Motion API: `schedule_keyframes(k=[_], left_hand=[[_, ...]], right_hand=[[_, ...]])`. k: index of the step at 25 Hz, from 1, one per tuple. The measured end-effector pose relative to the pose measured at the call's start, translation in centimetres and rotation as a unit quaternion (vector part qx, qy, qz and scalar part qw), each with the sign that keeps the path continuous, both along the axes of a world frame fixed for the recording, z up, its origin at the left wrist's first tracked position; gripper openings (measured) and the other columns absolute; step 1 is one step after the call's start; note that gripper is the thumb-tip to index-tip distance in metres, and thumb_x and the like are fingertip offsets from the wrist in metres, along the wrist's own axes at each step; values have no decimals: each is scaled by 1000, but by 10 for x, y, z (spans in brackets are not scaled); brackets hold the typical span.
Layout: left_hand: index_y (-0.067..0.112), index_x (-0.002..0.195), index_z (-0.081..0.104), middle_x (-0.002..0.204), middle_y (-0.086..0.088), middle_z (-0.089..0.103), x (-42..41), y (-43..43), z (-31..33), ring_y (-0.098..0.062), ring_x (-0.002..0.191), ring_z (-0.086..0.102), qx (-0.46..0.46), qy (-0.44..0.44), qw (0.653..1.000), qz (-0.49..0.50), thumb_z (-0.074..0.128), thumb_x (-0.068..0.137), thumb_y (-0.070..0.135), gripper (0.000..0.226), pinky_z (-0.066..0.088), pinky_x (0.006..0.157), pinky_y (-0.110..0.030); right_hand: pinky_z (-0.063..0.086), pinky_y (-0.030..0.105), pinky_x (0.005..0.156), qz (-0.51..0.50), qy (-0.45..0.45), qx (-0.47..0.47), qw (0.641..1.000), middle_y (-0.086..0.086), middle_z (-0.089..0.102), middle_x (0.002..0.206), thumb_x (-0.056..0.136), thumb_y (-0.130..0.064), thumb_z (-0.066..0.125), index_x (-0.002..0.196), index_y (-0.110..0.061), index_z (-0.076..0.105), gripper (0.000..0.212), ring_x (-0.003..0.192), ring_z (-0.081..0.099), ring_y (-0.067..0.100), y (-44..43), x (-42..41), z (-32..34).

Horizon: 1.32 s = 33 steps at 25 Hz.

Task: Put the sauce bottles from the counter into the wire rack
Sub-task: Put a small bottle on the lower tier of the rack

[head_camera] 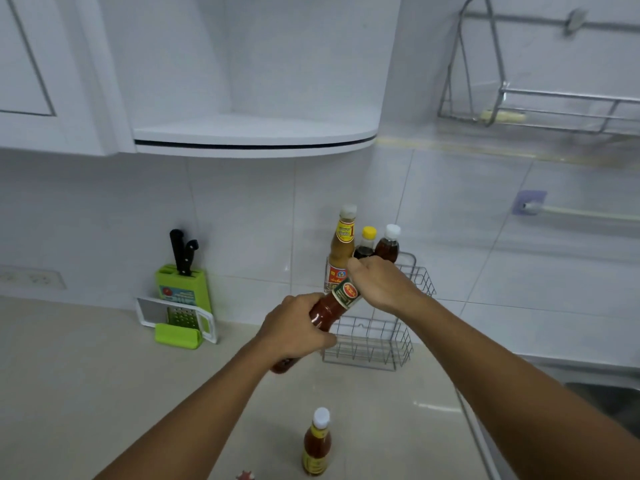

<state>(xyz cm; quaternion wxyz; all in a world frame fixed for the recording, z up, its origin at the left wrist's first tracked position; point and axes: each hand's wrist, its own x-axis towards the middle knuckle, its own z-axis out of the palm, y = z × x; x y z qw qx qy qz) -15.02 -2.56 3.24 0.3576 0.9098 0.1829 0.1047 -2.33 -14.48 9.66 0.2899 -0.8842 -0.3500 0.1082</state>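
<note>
We are holding 1 red sauce bottle (329, 308) tilted with both hands, left hand (294, 329) gripping the body, right hand (379, 284) closed around the neck, steering it toward the wire rack (381, 344) at 1 o'clock.

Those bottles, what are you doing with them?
The person is putting sauce bottles away. Both hands hold a tilted red sauce bottle: the left hand grips its body and the right hand its top end, just in front of the wire rack by the wall. Three bottles already stand in the rack. One small orange-red bottle still waits upright on the counter.
</note>
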Motion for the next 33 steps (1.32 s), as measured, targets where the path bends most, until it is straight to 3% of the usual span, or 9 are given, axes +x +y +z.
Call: schedule_keyframes(k=[2,4,8,11,14,17,21,28,33], left_hand=[[21,81,64,76,-3,68,3,9,7,-19,67,67,-211,61,969,-113,78,61,11,27,60,73,-44],[16,82,65,79,-10,65,7,13,6,-25,68,67,-288,88,941,-156,75,61,0,28,60,76,-46],[26,80,60,77,2,68,23,-1,-8,-18,68,66,-80,37,996,-32,78,57,27,29,61,72,-41],[36,101,58,83,8,64,33,-14,-16,-20,77,64,106,6,992,63,73,60,42,44,52,69,-30],[35,113,58,89,8,66,43,-12,-22,-18,79,62,98,-11,993,57,74,64,41,52,52,71,-29],[31,114,54,93,7,64,55,-3,-31,-18,81,61,57,3,998,33,76,66,36,54,53,69,-30],[30,107,33,98,4,66,73,-3,-58,-20,83,67,43,4,999,17,80,65,39,64,60,69,-38],[27,144,15,125,-5,54,105,32,-111,-23,107,59,-63,78,995,-17,82,73,15,98,55,92,-37],[9,151,29,150,-20,43,121,63,-158,-34,134,47,-163,192,965,76,54,93,3,63,44,106,-38]], right_hand=[[54,44,86,61,-51,18,997,5,73,99,95,-46,34,94,-18,71,46,91,67,24,-2,4,2],[55,44,84,82,-117,21,990,2,74,99,91,-46,29,94,-25,71,48,90,67,22,0,7,-2],[55,41,75,-16,-134,12,991,7,70,84,91,-47,21,79,-19,65,54,78,65,27,5,18,-20],[46,36,63,-54,-116,25,991,9,62,72,94,-46,23,63,-20,53,50,71,59,29,3,29,-32],[46,34,58,-56,38,122,990,6,66,75,95,-47,38,80,-17,62,41,64,59,23,1,31,-41],[48,28,45,-45,274,231,932,7,73,79,87,-47,72,106,-17,64,36,45,54,20,-12,30,-55],[64,39,67,-13,445,248,860,14,78,99,83,-21,84,115,-16,70,36,66,70,29,-19,39,-86],[66,40,72,-134,291,266,909,14,81,92,76,-4,87,101,-14,77,29,73,79,28,-9,57,-139],[59,19,75,-163,158,247,942,-8,77,93,67,-10,91,102,-26,79,41,83,72,-3,1,67,-188]])
